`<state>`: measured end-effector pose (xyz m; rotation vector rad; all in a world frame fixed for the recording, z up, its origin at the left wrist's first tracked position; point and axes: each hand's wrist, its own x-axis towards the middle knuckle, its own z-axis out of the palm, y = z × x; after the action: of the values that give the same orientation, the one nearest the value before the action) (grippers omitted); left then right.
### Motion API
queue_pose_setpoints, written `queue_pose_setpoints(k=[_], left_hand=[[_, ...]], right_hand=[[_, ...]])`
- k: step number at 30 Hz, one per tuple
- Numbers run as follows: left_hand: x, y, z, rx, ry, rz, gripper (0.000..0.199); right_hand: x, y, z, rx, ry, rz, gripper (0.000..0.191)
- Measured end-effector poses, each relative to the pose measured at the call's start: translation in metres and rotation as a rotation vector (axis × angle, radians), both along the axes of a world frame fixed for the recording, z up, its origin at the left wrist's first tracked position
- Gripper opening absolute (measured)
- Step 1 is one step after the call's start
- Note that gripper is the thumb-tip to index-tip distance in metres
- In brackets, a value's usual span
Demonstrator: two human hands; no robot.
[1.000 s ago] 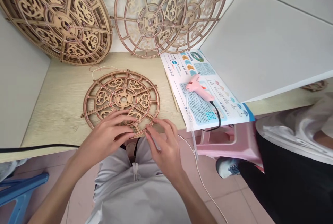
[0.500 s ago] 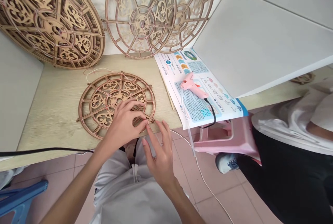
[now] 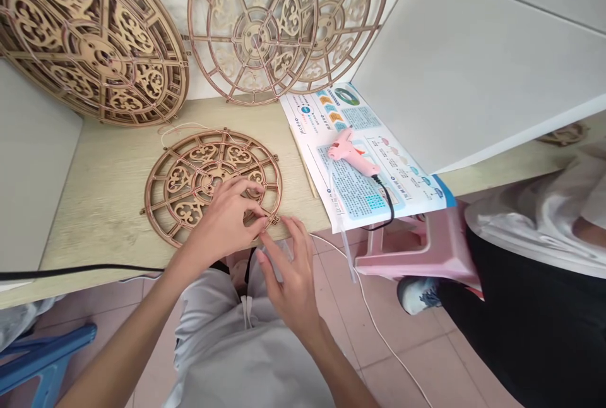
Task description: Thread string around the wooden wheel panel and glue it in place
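Left hand and right hand meet at the near rim of an openwork wooden disc.
The disc lies flat on the table — the left hand reaches over it, thumb and forefinger close at the edge; whether they pinch anything, I cannot tell. The right hand's thumb and fingers stand apart beside them. To the right, 1 pink glue gun rests on a printed sheet.

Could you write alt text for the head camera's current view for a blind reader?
A person's left hand and right hand are at the near rim of a round brown openwork disc lying on a table. Similar discs lean behind it; a pink glue gun rests on a printed sheet to the right.
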<state>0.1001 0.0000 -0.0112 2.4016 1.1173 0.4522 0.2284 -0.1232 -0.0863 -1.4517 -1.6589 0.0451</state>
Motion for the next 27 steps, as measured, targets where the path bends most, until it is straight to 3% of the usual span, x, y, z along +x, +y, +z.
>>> queue_pose_setpoints(k=[6,13,19,22,27], left_hand=[[-0.004,-0.004,-0.001,-0.035,-0.022,0.009,0.010],[-0.015,-0.029,-0.010,0.134,-0.058,0.116,0.015],[-0.021,-0.045,-0.019,0.234,-0.133,0.212,0.016],[-0.023,-0.050,-0.019,0.292,-0.084,0.211,0.012],[-0.029,-0.057,-0.016,0.352,-0.018,0.174,0.009]], right_hand=[[0.014,-0.002,0.011,-0.107,-0.017,0.098,0.037],[0.031,0.003,0.026,-0.191,-0.037,0.269,0.034],[0.054,0.024,0.044,-0.062,0.101,0.298,0.033],[0.067,0.046,0.056,-0.022,-0.077,0.359,0.022],[0.072,0.084,0.068,-0.126,-0.434,0.648,0.023]])
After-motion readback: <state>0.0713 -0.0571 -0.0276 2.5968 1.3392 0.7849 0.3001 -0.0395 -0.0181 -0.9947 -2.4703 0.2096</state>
